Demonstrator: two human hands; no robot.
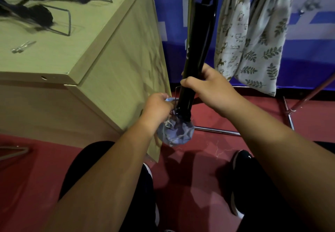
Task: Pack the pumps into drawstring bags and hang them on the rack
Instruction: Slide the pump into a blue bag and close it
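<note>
- Head camera view, looking down past two bare forearms toward a red floor (208,159).
- The right hand (210,88) is closed around a long black pump (197,50), fingers wrapped over its lower shaft; the pump stands nearly upright, leaning slightly.
- The pump's lower end sits inside the open mouth of a blue drawstring bag (175,134), held low, above the floor.
- The left hand (159,106) is closed on the bag's rim, pinching the gathered blue fabric and pale cord just beside the pump.
- A light wooden cabinet (101,65) fills the left side, its corner just behind the left hand.
- On the cabinet top lie dark bundled items with wire hangers (67,19), blurred, and a small metal clip (23,46).
- At the upper right, two filled fabric bags hang side by side: a cat-print bag (232,37) and a leaf-print bag (262,50), touching each other.
- A chrome rack base (217,131) runs along the floor behind the hands, in front of a blue wall (172,37).
- The person's dark trousers and black shoes (241,182) show at the bottom.
</note>
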